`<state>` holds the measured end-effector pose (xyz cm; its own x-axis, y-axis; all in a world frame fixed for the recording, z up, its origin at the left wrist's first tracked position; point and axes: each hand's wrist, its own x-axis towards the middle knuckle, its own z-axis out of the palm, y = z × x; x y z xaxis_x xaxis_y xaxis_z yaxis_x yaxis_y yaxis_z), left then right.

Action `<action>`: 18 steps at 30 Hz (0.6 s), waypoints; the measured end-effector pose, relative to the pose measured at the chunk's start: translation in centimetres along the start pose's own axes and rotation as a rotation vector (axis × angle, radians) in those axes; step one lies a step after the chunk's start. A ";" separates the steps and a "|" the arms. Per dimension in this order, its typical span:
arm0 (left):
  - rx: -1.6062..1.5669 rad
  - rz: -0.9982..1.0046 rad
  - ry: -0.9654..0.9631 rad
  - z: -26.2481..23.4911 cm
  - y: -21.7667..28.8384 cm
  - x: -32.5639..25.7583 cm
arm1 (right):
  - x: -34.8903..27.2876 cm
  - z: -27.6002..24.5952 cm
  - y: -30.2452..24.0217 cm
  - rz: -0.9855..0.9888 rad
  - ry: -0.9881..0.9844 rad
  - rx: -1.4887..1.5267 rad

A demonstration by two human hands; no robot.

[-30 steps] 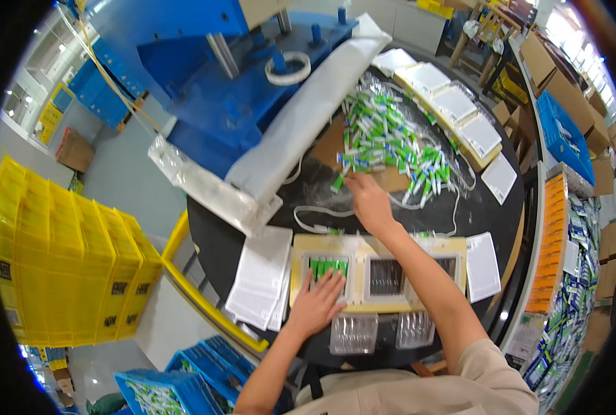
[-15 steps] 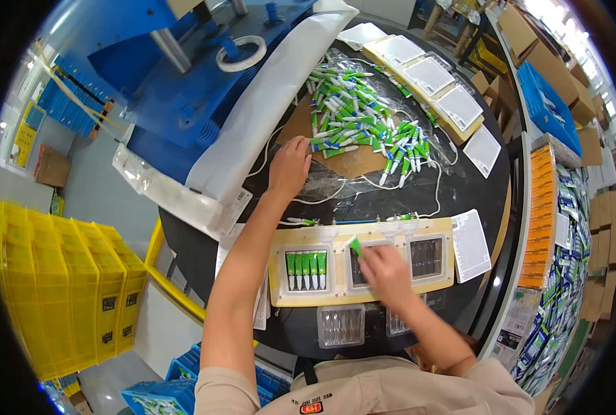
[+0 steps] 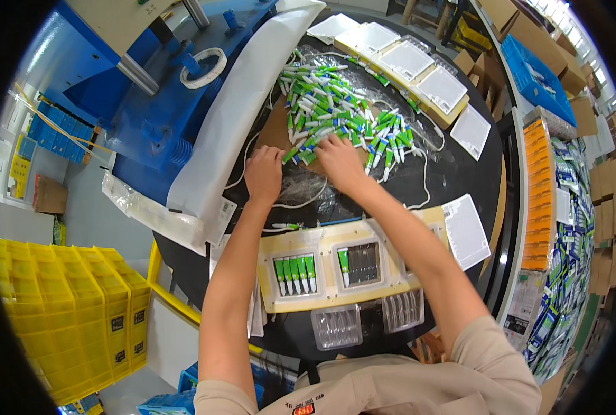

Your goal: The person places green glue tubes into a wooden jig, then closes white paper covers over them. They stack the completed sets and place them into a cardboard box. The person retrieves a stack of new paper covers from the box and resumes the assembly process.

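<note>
Tubes smooth plas., trays glossy plas., cardbd matt.

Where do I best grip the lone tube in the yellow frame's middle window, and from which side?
Probably pinch the lone tube by its broad green end, from above and slightly right: it lies lengthwise at the far left, and bare slots to its right should leave finger room.

The right part of the fixture is partly under the right forearm (contents there: can't tell). Fingertips of the right hand are lost among the tubes; left hand hides its own grip. Left forearm covers most of the cards. Machine is cut by top edge, bins by bottom.
</note>
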<state>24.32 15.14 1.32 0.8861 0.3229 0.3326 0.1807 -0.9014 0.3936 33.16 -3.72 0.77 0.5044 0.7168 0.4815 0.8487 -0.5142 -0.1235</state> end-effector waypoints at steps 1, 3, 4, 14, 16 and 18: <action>-0.039 -0.037 -0.019 -0.5 0.0 -0.4 | 0.8 1.1 0.5 -0.054 -0.065 -0.037; -0.170 -0.098 -0.033 -0.8 0.2 -0.5 | 0.9 1.5 0.7 -0.108 -0.104 -0.041; -0.131 -0.054 -0.066 -0.7 0.3 -0.2 | 0.1 0.5 0.5 -0.107 -0.084 -0.010; -0.065 -0.081 -0.147 2.2 0.7 1.7 | -16.2 -15.7 -5.5 0.522 0.087 0.628; -0.106 -0.119 -0.140 2.5 -0.1 2.0 | -18.2 -16.2 -7.1 0.473 0.149 0.605; -0.103 -0.150 -0.154 2.9 -1.1 2.5 | -19.4 -16.1 -8.3 0.423 0.182 0.632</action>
<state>27.57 16.11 -0.81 0.9088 0.3958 0.1320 0.2775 -0.8098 0.5170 13.73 -20.94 6.37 0.8176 0.4029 0.4113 0.5472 -0.3213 -0.7729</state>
